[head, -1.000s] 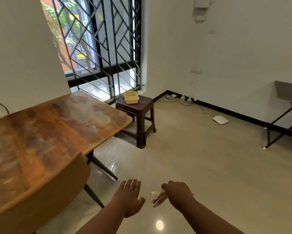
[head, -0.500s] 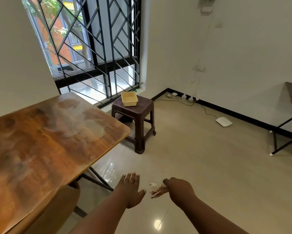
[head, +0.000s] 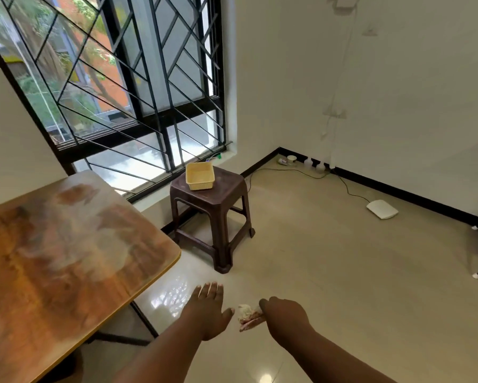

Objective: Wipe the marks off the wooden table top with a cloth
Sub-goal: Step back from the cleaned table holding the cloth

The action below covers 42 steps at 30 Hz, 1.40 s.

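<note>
Head view, wooden table top (head: 66, 255) at left, smeared with pale marks, right hand (head: 283, 316) off its near corner over the floor, fingers curled round a crumpled cloth (head: 247, 316), left hand (head: 209, 308) between cloth and table, fingers straight, holding nothing, brown stool (head: 213, 208) beyond the table's far corner, yellow basket (head: 200, 176) on it

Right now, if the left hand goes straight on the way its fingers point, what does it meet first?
Probably the brown stool. The left hand is open over the floor, fingers pointing ahead and slightly right. The line passes right of the table. Depth is unclear.
</note>
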### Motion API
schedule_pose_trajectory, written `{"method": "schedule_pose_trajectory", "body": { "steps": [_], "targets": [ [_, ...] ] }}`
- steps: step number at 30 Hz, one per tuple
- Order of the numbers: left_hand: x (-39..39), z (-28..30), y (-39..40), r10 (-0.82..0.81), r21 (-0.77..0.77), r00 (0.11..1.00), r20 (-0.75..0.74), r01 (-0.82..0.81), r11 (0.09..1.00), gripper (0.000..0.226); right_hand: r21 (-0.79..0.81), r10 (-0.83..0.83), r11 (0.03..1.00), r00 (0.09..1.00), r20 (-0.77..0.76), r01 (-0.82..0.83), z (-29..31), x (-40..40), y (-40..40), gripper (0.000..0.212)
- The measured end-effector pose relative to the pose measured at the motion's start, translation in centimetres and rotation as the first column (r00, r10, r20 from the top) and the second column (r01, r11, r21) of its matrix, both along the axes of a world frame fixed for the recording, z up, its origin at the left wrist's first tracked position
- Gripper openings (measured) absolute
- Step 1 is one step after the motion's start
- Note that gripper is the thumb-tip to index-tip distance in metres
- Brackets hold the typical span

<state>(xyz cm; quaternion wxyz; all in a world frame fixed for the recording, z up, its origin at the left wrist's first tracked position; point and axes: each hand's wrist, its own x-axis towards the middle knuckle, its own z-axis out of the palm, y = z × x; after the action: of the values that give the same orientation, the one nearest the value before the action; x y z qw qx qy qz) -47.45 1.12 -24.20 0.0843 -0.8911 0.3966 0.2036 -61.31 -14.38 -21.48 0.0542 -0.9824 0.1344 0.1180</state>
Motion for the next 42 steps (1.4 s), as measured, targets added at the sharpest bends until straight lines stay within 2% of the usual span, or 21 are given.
{"method": "schedule_pose_trajectory", "body": {
  "steps": [11,16,22,25,34,42],
  "targets": [
    [7.4,-0.8,-6.6,-0.056,0.03,0.997,0.061,0.054,0.998,0.073,-0.007,0.098,0.995,0.995,-0.029,-0.099,-1.0,9.8,-7.2,0.024],
    [13.2,-1.7,-9.0,-0.043,0.018,0.998,0.048,0.042,0.999,0.073,-0.025,0.121,0.992,0.992,-0.027,-0.122,-1.5,15.9,-9.7,0.024],
    [21.8,0.2,-11.2,-0.043,-0.05,0.997,0.064,0.046,0.998,0.075,-0.035,0.076,0.997,0.997,0.0,-0.076,-0.5,23.7,-12.1,0.026],
    [25.4,0.9,-12.3,-0.012,-0.097,0.998,0.065,0.018,0.995,0.078,0.005,0.06,0.998,0.998,0.033,-0.06,0.2,27.3,-13.1,0.028],
    [32.4,0.3,-17.2,0.088,-0.098,0.996,0.008,-0.087,0.991,0.079,0.199,0.076,0.975,0.989,0.13,-0.101,-0.1,36.7,-17.7,0.024],
    [40.5,2.1,-21.7,0.324,-0.108,0.946,0.012,-0.321,0.941,0.081,0.289,0.132,0.939,0.972,0.195,-0.186,0.8,47.3,-24.3,0.039]
  ]
}}
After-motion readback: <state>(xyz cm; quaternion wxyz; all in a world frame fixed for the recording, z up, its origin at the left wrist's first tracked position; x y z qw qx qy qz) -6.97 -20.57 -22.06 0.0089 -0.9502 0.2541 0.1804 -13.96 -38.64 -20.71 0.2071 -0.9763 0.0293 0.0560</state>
